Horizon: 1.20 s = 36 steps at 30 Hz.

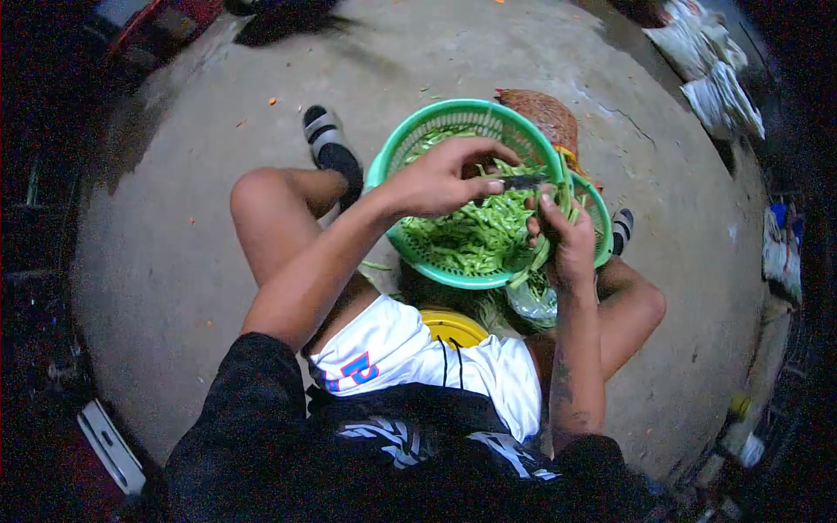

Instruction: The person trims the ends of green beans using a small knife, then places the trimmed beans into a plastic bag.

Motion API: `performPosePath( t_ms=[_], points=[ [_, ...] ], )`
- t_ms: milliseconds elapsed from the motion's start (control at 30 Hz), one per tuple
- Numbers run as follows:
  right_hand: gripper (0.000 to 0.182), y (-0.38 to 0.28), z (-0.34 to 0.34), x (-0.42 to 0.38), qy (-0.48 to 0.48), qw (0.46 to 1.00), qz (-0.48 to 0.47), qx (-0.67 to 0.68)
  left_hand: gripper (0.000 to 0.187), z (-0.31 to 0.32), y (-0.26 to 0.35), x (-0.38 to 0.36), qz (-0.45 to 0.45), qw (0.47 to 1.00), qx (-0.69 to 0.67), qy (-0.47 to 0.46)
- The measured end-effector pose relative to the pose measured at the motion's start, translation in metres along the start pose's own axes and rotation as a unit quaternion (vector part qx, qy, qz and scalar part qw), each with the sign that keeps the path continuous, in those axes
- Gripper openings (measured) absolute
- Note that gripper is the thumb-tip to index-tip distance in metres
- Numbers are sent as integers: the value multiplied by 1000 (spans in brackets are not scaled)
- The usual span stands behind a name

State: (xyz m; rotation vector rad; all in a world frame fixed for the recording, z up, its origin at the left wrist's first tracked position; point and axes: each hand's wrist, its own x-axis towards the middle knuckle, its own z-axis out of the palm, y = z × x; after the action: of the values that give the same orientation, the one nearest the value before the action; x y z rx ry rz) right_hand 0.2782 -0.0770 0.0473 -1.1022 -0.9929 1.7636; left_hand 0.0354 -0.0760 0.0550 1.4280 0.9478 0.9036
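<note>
My left hand [445, 181] reaches over a green plastic basket [380, 170], fingers curled and thumb against a short, dark knife-like tool [523, 182]. The tool's far end meets my right hand [568, 240], so its exact shape is partly hidden. Closed around several long green beans [539, 254], my right hand is at the basket's right rim. Sliced green beans [475, 231] form a heap inside the basket. A second green basket [602, 218] shows partly behind my right hand, and a clear plastic bag [532, 305] lies below it.
A reddish mesh sack [545, 118] stands just beyond the baskets. Between my legs is a yellow round object [455, 327]. White sacks [711, 74] lie at the far right on the concrete floor [174, 305]. Small orange scraps are scattered about.
</note>
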Motion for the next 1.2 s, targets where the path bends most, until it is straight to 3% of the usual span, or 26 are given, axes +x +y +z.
performPosePath(
  t_ms=[133, 200, 267, 400, 600, 667, 767, 900, 1067, 1200],
  points=[
    [26, 15, 21, 0, -30, 999, 12, -14, 33, -3, -6, -1, -30, 998, 33, -40],
    [27, 14, 25, -5, -23, 999, 35, -16, 28, -11, -10, 1, 25, 999, -29, -23],
    [26, 15, 18, -12, -23, 994, 104, 15, 27, -23, -14, 0, -26, 997, -68, -3],
    [21, 17, 11, -26, -35, 989, 127, 75, 28, -29, -22, -2, -21, 996, -85, -14],
    [26, 34, 12, -30, 35, 986, 129, 103, 30, -15, -23, 0, -28, 988, -150, -26],
    [25, 30, 12, -32, -29, 965, 173, 193, 30, -9, -19, -1, -38, 981, -188, -15],
    [23, 21, 16, -36, -32, 966, 191, 173, 30, -6, -18, 2, -30, 981, -187, -32],
    [20, 27, 11, -39, -5, 962, 173, 211, 30, -3, -23, 5, -7, 991, -127, -30],
    [15, 29, 12, -46, 108, 991, 76, 6, 33, -2, -33, 4, -6, 998, -44, -49],
    [14, 32, 10, -45, 116, 991, 72, 11, 39, 0, -34, 5, 1, 997, -12, -78]
  ],
)
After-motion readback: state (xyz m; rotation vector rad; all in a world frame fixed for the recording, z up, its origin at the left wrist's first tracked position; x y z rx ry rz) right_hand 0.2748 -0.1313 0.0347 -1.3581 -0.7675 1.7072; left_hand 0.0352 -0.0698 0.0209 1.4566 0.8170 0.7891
